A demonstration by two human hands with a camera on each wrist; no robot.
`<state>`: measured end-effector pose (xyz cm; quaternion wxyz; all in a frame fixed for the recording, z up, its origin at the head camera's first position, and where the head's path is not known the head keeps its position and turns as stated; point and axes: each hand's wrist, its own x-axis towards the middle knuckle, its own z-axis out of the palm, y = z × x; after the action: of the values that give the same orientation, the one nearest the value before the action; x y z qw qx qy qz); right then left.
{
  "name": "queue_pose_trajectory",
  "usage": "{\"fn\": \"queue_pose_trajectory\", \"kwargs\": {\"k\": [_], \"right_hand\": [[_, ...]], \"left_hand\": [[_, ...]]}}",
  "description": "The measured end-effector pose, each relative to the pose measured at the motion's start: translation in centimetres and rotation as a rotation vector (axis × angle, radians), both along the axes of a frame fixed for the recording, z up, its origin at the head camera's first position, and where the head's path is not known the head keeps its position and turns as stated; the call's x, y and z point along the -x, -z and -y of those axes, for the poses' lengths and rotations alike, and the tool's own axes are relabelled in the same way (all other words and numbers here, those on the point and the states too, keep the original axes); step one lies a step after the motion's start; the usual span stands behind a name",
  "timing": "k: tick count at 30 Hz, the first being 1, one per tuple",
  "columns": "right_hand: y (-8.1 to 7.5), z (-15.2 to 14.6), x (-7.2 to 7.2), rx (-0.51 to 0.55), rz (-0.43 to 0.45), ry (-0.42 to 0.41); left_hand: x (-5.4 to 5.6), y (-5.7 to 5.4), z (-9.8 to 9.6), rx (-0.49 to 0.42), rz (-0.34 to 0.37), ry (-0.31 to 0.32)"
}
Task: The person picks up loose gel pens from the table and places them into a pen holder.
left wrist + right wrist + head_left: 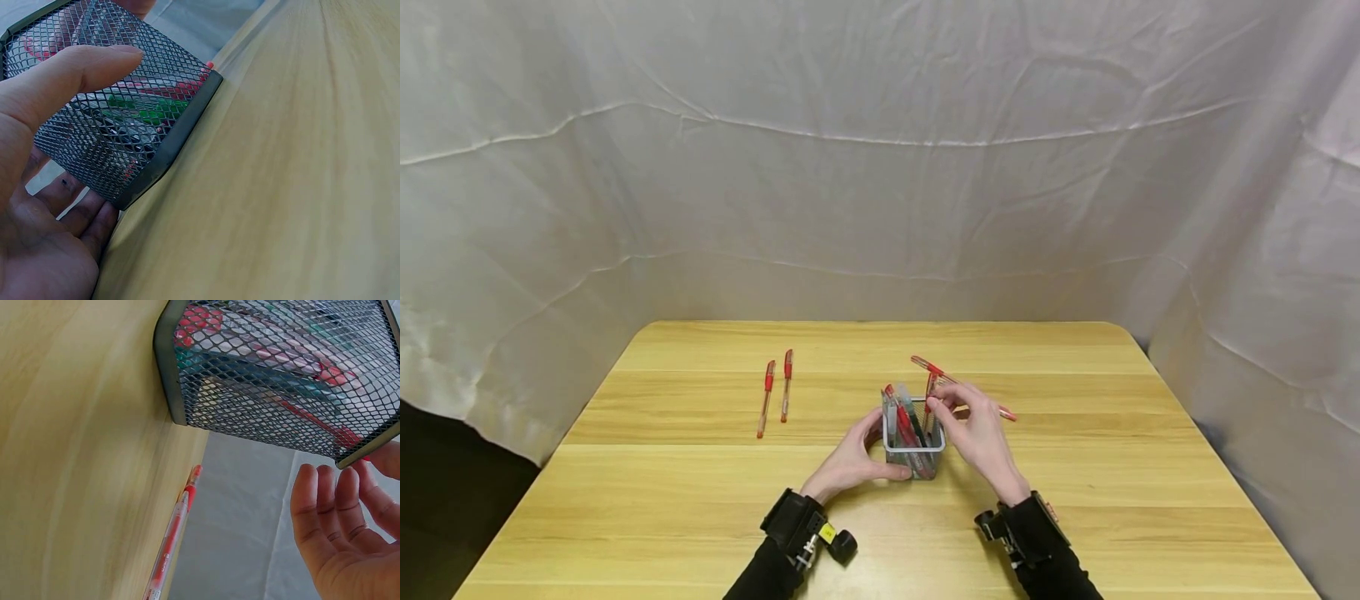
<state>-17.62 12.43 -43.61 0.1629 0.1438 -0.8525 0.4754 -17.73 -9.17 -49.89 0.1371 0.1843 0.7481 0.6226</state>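
On the counter, the hands were apart from each other. The left hand gripped the standing mesh pen holder around its side, evidently to prevent shifting. The right hand pinched a red pen at the holder's rim, presumably for control. Two loose pens lay leftward; another pen lay beyond the right hand.

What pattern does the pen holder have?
The pen holder has diamond mesh, clearest in the right wrist view.
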Motion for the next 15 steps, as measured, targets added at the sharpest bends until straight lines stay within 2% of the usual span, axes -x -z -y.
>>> {"fn": "queue_pose_trajectory", "kwargs": {"k": [4, 9, 15], "right_hand": [[0.2, 0.0, 0.0, 0.006, -0.001, 0.005], [0.5, -0.6, 0.3, 0.081, 0.009, 0.032], [0.5, -2.2, 0.8, 0.162, 0.103, 0.066]], "left_hand": [[0.0, 0.0, 0.0, 0.001, 0.001, 0.001], [0.0, 0.0, 0.0, 0.001, 0.001, 0.005], [0.0, 0.0, 0.1, -0.004, 0.001, 0.008]]}}
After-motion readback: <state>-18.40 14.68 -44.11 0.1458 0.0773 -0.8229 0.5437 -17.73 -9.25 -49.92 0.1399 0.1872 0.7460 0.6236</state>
